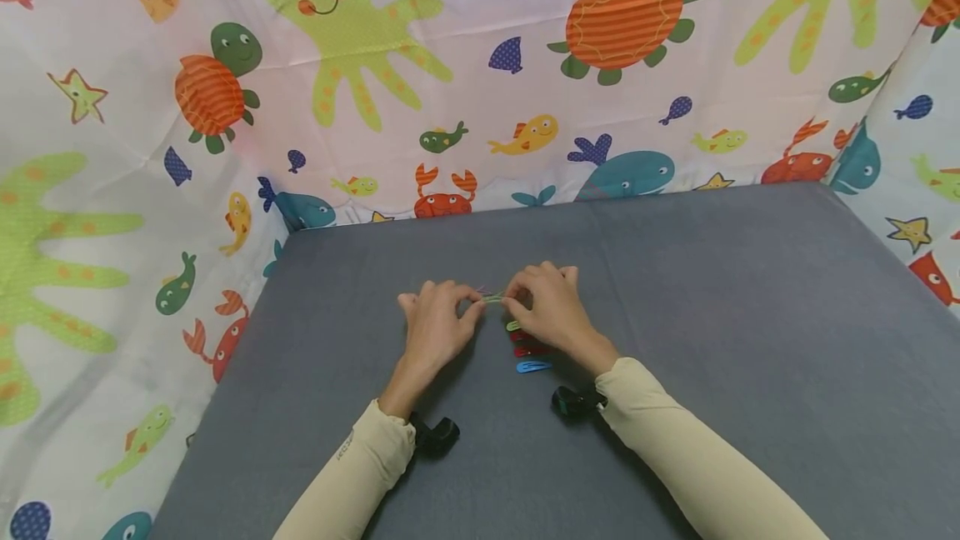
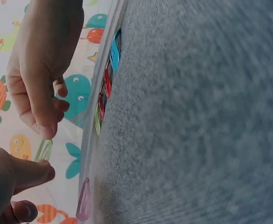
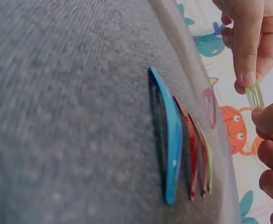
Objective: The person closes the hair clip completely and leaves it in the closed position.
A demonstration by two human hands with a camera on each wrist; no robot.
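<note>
A pale green snap hair clip (image 1: 492, 299) is stretched between both hands. My left hand (image 1: 438, 319) pinches one end between thumb and forefinger, and my right hand (image 1: 549, 305) pinches the other. The right wrist view shows this clip (image 3: 255, 95) held up off the table, its slotted side visible. Under the right hand lies a column of clips: a green clip (image 1: 513, 326), two red clips (image 3: 192, 158) and a blue clip (image 1: 533, 367). A lilac clip (image 2: 83, 199) rests on the table just beyond the hands, mostly hidden by the fingers in the head view.
The grey cloth-covered table (image 1: 720, 298) extends to both sides of the hands. Behind it and along its sides hangs a white curtain (image 1: 495, 94) printed with sea animals. A black wrist camera (image 1: 437, 437) sits under the left wrist, another (image 1: 573, 402) under the right.
</note>
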